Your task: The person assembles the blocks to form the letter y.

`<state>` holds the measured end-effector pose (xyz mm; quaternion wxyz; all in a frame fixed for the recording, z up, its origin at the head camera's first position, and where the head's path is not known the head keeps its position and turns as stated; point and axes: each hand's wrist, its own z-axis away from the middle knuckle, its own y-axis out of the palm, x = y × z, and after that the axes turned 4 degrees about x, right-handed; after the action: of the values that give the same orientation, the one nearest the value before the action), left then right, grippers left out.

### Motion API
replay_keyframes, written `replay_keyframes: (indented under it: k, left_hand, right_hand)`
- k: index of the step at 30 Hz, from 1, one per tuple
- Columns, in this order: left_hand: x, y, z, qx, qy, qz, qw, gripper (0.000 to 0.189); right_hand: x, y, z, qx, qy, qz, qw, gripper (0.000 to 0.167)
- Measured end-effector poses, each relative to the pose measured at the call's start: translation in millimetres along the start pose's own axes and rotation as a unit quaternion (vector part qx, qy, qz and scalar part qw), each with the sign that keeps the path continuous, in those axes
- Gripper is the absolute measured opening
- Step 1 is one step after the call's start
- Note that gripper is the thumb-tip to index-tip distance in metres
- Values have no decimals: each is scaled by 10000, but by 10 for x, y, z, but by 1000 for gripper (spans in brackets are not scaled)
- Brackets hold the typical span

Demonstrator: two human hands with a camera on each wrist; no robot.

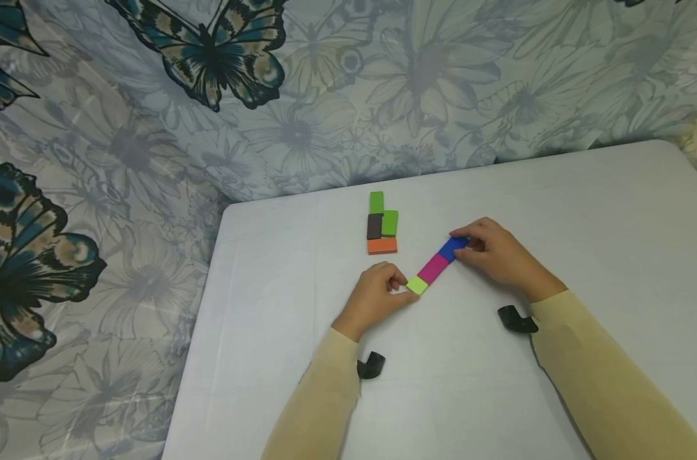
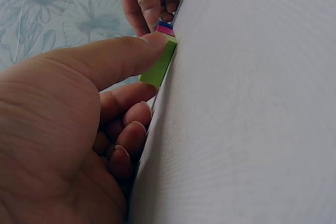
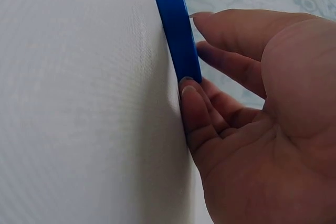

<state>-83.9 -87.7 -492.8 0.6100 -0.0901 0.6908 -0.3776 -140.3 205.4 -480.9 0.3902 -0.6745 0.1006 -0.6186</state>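
Three blocks lie end to end in a slanting row on the white table: a lime green block (image 1: pixel 417 285), a magenta block (image 1: pixel 433 269) and a blue block (image 1: pixel 453 248). My left hand (image 1: pixel 377 294) pinches the lime green block at the row's near end, thumb on one side and index finger on the other. At the far end, my right hand (image 1: pixel 494 252) holds the blue block between thumb and fingers. In the right wrist view, fingertips (image 3: pixel 191 98) sit right at the end of the blue block, which meets the magenta one.
Beyond my left hand is a small group of blocks: a green block (image 1: pixel 376 202), a second green block (image 1: pixel 390 223), a dark brown block (image 1: pixel 374 226) and an orange block (image 1: pixel 382 246). Patterned fabric (image 1: pixel 325 128) rises behind the table (image 1: pixel 584 211).
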Motion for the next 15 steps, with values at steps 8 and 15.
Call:
replay_keyframes:
  k: [8, 15]
  left_hand:
    - [-19, -15, 21, 56, -127, 14, 9999, 25]
    - [-43, -55, 34, 145, -173, 147, 9996, 27]
  right_hand:
    - [-25, 27, 8, -36, -78, -113, 9999, 36]
    - [-47, 10, 7, -93, -101, -103, 9999, 36]
